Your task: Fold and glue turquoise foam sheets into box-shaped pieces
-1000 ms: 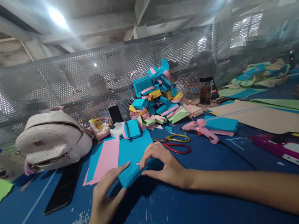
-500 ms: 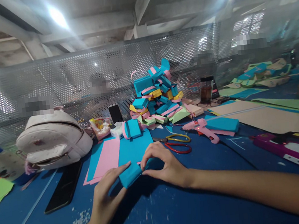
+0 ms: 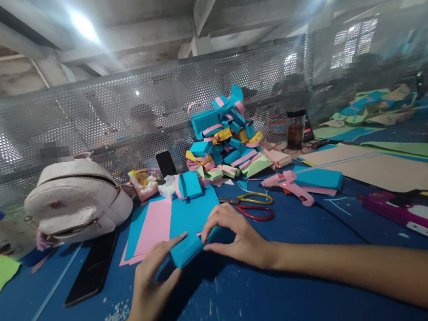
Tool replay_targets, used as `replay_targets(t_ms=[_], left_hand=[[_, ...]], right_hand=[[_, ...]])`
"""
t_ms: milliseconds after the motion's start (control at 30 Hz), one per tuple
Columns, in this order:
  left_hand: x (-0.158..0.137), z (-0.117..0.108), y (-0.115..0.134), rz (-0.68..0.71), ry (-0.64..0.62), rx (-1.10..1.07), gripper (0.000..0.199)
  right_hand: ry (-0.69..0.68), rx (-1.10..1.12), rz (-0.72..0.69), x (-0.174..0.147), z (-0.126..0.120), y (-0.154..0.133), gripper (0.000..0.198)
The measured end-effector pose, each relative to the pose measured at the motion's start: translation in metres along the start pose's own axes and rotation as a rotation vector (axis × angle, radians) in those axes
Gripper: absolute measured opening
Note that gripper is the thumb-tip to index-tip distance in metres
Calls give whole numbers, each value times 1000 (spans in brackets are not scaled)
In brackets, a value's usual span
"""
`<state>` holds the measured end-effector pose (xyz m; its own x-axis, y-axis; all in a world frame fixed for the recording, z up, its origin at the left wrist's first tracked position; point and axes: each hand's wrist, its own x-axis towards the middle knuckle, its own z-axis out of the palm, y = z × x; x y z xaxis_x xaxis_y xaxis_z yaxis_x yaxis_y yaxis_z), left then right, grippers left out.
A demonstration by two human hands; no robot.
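Observation:
Between my two hands is a small folded blue paper box [image 3: 187, 250], held just above the blue table. My left hand [image 3: 153, 273] grips its left end, thumb below and fingers on top. At its right edge, my right hand [image 3: 240, 240] pinches the paper between thumb and fingertips; a blue flap shows behind that hand. Blue and pink paper sheets [image 3: 155, 221] lie just beyond. Scissors [image 3: 256, 206] with one yellow and one red handle rest past my right hand, and a pink glue gun [image 3: 292, 185] lies farther right.
A tall pile of folded paper boxes [image 3: 227, 138] stands at the back against a perforated metal screen [image 3: 107, 105]. To the left are a white backpack [image 3: 77, 196] and a black phone [image 3: 91, 270]. A purple case [image 3: 409, 215] and large paper sheets [image 3: 357, 165] lie on the right.

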<state>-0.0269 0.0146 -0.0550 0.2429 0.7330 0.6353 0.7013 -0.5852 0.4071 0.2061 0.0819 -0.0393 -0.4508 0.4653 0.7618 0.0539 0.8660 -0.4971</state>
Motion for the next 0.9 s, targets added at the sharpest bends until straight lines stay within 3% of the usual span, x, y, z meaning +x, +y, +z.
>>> replay_targets(t_ms=[367,633,767,900], left_hand=[[-1,0,-1,-3,-22,11,39],[-1,-1,5,80,32,36,57],[4,-4,20,178,111,103,42],[7,-7,28,209,83,58,29]], right_hand=[[39,-21,-24,-1,1,0,14],[36,-17,25,0,2,0,12],[13,9,46,-1,3,-2,13],[-6,34,94,-2,3,-9,12]])
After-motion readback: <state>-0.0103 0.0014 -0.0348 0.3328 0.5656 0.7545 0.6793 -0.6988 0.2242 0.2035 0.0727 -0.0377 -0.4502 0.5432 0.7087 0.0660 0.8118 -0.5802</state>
